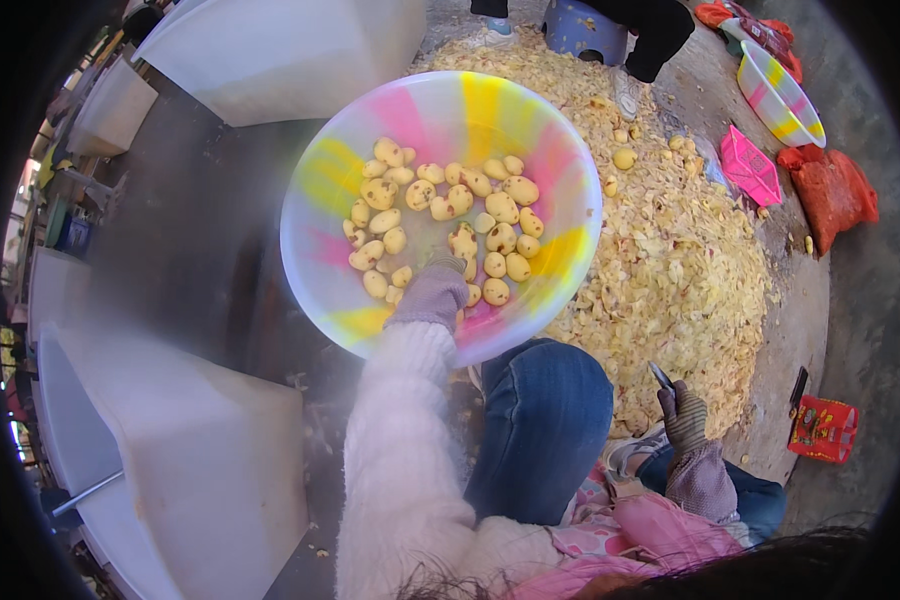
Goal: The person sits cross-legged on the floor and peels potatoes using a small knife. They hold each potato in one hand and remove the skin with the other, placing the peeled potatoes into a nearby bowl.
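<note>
A large plastic basin (311,225) with pink and yellow stripes stands before me, holding many peeled potatoes (379,193) with brown spots. My left hand (433,286), in a grey knit glove, reaches down inside it. Its fingertips are at a spotted potato (463,241); whether they grip it is hidden. Low on the right, my gloved right hand (684,420) is closed around a small metal-bladed peeling tool (661,376). The tool points up and left, over a broad heap of potato peelings (667,300).
White plastic tubs (217,450) flank the left side, another tub (292,60) behind the basin. Opposite me, a person's legs (656,37) show by a blue stool (585,34). To the right lie a pink basket (750,166), an orange-red sack (832,195), a striped basin (780,97) and a red packet (823,429).
</note>
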Demonstrator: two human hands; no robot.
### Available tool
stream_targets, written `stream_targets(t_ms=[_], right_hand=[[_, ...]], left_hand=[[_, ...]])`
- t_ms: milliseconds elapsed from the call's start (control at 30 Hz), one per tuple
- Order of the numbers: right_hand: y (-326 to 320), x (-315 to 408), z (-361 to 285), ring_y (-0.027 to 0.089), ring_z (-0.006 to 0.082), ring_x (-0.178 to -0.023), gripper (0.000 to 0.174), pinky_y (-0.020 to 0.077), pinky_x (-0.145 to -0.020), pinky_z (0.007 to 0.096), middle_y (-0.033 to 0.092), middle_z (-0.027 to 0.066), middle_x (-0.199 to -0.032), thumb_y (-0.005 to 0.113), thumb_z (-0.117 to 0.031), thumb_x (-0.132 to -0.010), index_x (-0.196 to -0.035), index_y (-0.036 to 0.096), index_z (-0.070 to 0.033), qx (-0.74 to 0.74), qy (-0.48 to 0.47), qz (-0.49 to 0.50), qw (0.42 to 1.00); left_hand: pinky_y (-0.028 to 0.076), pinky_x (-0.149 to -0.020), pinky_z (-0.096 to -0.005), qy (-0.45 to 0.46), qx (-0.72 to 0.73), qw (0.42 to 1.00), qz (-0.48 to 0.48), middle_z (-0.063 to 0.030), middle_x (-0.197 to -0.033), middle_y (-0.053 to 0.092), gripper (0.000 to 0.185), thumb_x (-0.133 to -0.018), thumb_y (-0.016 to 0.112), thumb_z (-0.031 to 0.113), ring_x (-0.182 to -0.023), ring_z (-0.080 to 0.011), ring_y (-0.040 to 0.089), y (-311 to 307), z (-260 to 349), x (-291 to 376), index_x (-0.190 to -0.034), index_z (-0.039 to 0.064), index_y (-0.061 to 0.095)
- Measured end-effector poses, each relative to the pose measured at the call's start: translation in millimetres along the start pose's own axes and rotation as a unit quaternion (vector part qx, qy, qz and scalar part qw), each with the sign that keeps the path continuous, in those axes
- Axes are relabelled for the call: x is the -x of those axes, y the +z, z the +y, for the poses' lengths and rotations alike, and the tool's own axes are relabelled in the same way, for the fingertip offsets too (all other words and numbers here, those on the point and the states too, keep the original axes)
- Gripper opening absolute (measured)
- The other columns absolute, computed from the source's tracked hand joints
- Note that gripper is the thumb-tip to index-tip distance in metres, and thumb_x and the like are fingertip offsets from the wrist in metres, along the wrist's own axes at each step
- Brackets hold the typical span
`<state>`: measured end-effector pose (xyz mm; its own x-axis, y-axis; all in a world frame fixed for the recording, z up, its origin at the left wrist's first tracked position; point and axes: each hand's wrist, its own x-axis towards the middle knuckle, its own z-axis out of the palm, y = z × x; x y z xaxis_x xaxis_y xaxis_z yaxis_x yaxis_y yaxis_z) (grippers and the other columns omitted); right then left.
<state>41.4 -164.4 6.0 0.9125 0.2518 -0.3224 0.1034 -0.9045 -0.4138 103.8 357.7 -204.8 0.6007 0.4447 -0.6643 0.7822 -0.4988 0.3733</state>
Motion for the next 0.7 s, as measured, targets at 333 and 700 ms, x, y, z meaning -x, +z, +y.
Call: stream_targets(t_ms=[333,700], right_hand=[[28,-42,-7,0.061,0.0406,-0.064,0.033,0.0445,-0.057,0.0475,0.058,0.0224,-0.066,0.058,-0.037,-0.088,-0.088,0.059,-0.004,0.021,0.029,-0.102,0.994],[22,-32,-29,0.063,0.0401,-0.071,0.034,0.0470,-0.062,0.0472,0.063,0.0220,-0.072,0.058,-0.037,-0.089,-0.094,0.060,-0.003,0.066,0.013,-0.176,0.982]], left_hand=[[0.041,-0.104,-0.0401,0.104,-0.129,0.982,0.089,-0.0167,-0.138,0.047,0.079,-0.074,0.076,0.029,-0.127,-0.0307,0.047,72,99,-52,-0.140,0.010,0.037],[0.039,-0.106,-0.0434,0.218,-0.171,0.961,-0.002,-0.0143,-0.142,0.040,0.085,-0.069,0.081,0.025,-0.132,-0.0340,0.040,69,98,-20,-0.140,0.010,0.036]])
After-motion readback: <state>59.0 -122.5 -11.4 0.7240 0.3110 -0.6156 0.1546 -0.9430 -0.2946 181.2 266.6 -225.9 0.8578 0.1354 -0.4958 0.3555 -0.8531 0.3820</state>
